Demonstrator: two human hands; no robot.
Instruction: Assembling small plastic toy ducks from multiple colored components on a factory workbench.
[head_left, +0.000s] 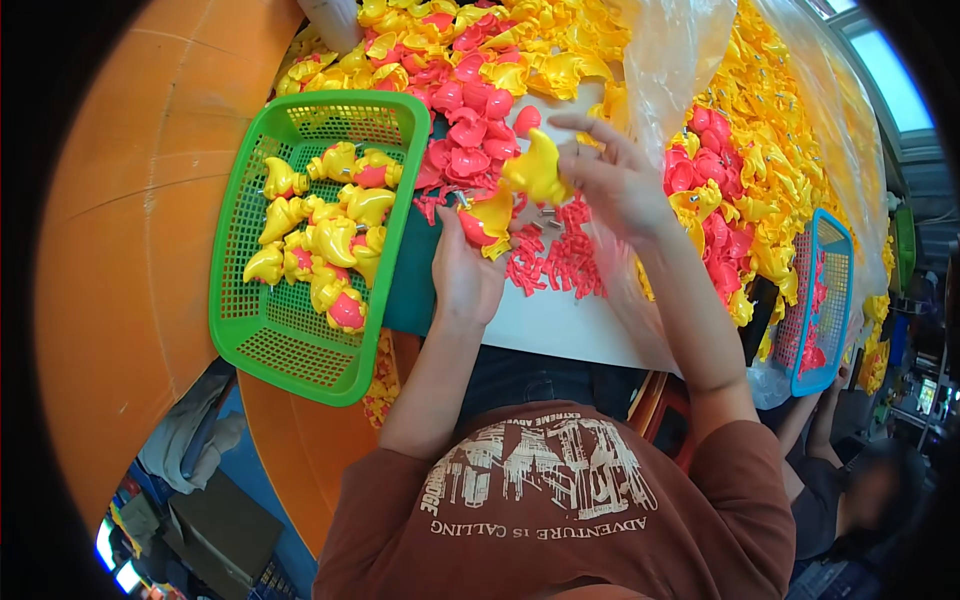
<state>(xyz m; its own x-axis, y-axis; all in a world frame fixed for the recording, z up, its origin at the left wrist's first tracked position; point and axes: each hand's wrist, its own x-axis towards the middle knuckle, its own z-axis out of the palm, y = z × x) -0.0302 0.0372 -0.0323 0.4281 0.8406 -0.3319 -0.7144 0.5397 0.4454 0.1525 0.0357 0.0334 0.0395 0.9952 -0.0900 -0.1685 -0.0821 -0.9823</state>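
My left hand (468, 272) is closed on a yellow-and-red plastic figure part (485, 222), with a small metal piece showing at its upper left. Just above and to the right, my right hand (622, 185) pinches a yellow plastic shell (539, 168) by its right side, some of its fingers raised. The shell is close to the figure part; whether they touch I cannot tell. Beneath and beside my hands lie small red plastic pieces (575, 262) and a few small metal cylinders (549, 215). Red rounded shells (468, 125) are heaped just beyond the left hand.
A green basket (228, 290) at the left holds several yellow-and-red figures (335, 240). Yellow shells (560, 40) pile up at the back, and more lie right, past clear plastic sheeting (680, 60). A blue basket (848, 290) stands at the far right, near another person (850, 500).
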